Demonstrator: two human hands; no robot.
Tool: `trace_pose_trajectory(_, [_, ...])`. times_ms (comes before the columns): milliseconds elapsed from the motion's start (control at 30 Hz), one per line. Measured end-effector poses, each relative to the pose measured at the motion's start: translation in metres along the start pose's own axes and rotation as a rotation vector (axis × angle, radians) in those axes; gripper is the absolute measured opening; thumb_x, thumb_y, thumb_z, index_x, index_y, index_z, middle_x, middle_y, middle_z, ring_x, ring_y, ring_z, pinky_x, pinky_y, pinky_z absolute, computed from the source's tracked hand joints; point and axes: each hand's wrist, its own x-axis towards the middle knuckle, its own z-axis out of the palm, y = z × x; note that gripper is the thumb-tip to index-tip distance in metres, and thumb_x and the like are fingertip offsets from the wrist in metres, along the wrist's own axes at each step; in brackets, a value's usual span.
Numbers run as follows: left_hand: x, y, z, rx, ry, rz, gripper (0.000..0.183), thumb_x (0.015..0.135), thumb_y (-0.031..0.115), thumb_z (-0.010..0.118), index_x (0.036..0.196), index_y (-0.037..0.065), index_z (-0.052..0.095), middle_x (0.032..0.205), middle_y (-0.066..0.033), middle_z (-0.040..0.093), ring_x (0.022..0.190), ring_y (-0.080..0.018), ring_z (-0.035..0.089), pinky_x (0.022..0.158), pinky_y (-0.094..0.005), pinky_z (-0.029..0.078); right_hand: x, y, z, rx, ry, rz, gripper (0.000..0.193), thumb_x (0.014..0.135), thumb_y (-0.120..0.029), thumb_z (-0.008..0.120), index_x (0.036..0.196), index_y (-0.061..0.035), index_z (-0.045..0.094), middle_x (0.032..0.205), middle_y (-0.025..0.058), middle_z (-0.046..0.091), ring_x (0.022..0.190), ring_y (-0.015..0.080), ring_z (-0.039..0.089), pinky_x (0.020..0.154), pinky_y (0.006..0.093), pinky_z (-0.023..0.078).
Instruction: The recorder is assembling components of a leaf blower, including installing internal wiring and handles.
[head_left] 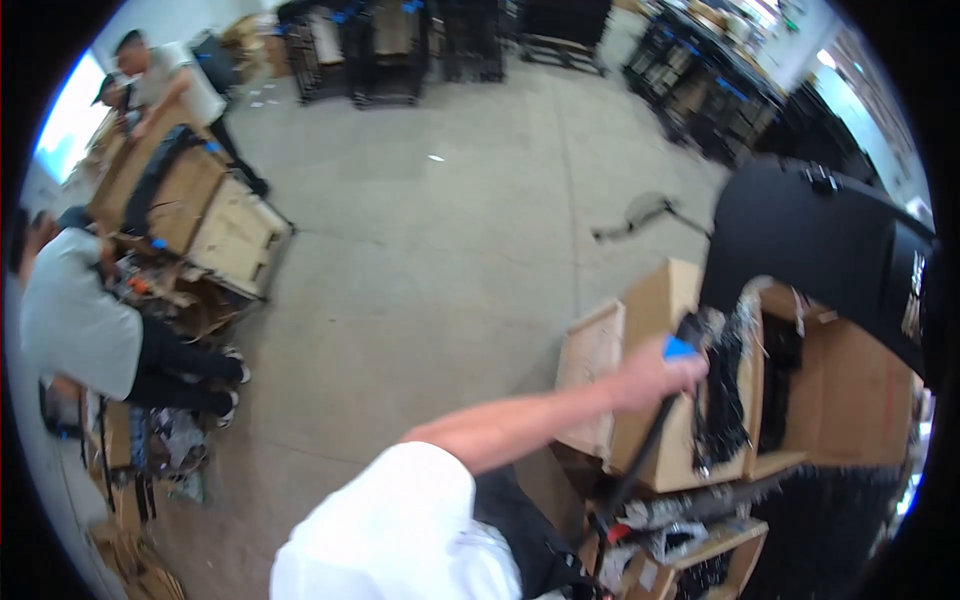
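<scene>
My left hand (660, 375) reaches across to the right from a white sleeve, its fingers wrapped round a black bar (645, 450) that looks like part of a cart frame. A piece of blue tape (680, 348) shows at the grip. Right beside the hand, an open cardboard box (850, 390) holds dark contents, and a bundle of black, partly wrapped pieces (722, 400) hangs against its near side. Over the box stands a large black curved shell (800, 240). My right hand is out of view.
Below the bar, a lower shelf holds another box (745, 555). At left a person (85, 310) bends over a loaded cart (235, 235); other people stand behind it. Black carts (385, 50) line the far wall. A dark thin-armed object (645, 212) is blurred on the concrete floor (440, 260).
</scene>
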Motion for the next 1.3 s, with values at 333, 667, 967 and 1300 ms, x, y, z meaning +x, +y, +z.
trace_pose_trajectory(333, [0.079,0.004,-0.079,0.360,0.069,0.002,0.036,0.089,0.032,0.076,0.110,0.003,0.074,0.088,-0.0034,0.073,0.080,-0.0116,0.068,0.078,-0.0309,0.056,-0.099,-0.006,0.107,-0.300,-0.353,0.306,0.038,0.107,-0.032,0.064,0.125,0.0014,0.070,0.116,0.0153,0.073,0.106,0.0245,0.066,0.098,0.0442,0.051])
trace_pose_trajectory(667, [0.132,-0.073,-0.124,0.787,-0.086,-0.351,0.036,0.086,0.020,0.083,0.120,0.010,0.077,0.103,-0.0002,0.077,0.095,-0.0118,0.066,0.088,-0.0329,0.053,-0.167,0.130,0.368,0.409,-0.543,0.191,0.034,0.088,-0.001,0.079,0.121,-0.0025,0.069,0.118,0.0082,0.071,0.109,0.0177,0.066,0.100,0.0334,0.051])
trace_pose_trajectory(967, [0.183,-0.156,-0.216,0.892,0.002,-0.397,0.045,0.078,0.019,0.089,0.121,0.011,0.077,0.099,-0.0022,0.079,0.092,-0.0148,0.070,0.089,-0.0340,0.056,-0.181,0.188,0.532,0.562,-0.442,0.145,0.033,0.088,-0.004,0.080,0.118,-0.0037,0.067,0.125,0.0117,0.070,0.116,0.0211,0.065,0.104,0.0355,0.050])
trace_pose_trajectory(1300, [0.186,-0.169,-0.243,1.089,0.250,-0.291,0.059,0.080,0.024,0.087,0.134,0.011,0.067,0.120,-0.0135,0.075,0.111,-0.0292,0.071,0.099,-0.0407,0.055,-0.159,0.192,0.566,0.264,-0.558,0.156,0.033,0.091,-0.014,0.079,0.121,-0.0049,0.068,0.122,0.0096,0.070,0.113,0.0197,0.066,0.100,0.0342,0.052])
